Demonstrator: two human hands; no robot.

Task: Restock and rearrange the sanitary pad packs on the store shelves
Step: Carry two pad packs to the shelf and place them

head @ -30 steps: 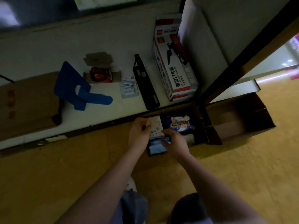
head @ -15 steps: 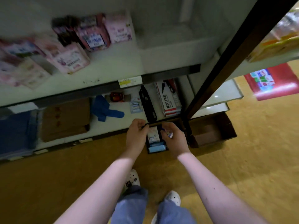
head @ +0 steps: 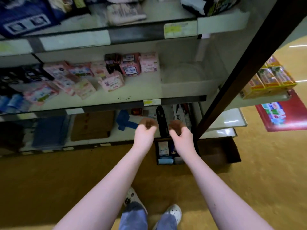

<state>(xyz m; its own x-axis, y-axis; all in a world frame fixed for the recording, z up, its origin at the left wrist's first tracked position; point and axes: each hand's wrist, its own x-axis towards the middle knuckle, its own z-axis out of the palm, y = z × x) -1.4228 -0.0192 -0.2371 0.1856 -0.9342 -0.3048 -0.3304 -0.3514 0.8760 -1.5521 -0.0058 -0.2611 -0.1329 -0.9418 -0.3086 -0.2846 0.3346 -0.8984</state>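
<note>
My left hand (head: 146,128) and my right hand (head: 179,130) hang side by side in the air in front of the bottom shelf, fingers loosely curled, nothing in them; both are motion-blurred. Below them on the floor stands an open cardboard box (head: 216,151) holding a pale pad pack (head: 163,147) and a blue pack (head: 165,161). Several pink pad packs (head: 113,83) lie jumbled on the middle shelf (head: 141,92), with more standing behind (head: 131,67). A clear, seemingly bare plastic bin (head: 186,83) sits at that shelf's right end.
The bottom shelf carries a black case (head: 162,121), a blue piece (head: 124,122), flat cardboard (head: 93,127) and a red-and-white box (head: 181,113). A dark post (head: 240,72) borders the shelves on the right. Yellow boxes (head: 269,80) and a red mat (head: 282,115) lie beyond. My white shoes stand on the yellow floor.
Both hands have come up out of the floor box and hold nothing. The view has risen, so the middle and upper shelves now show.
</note>
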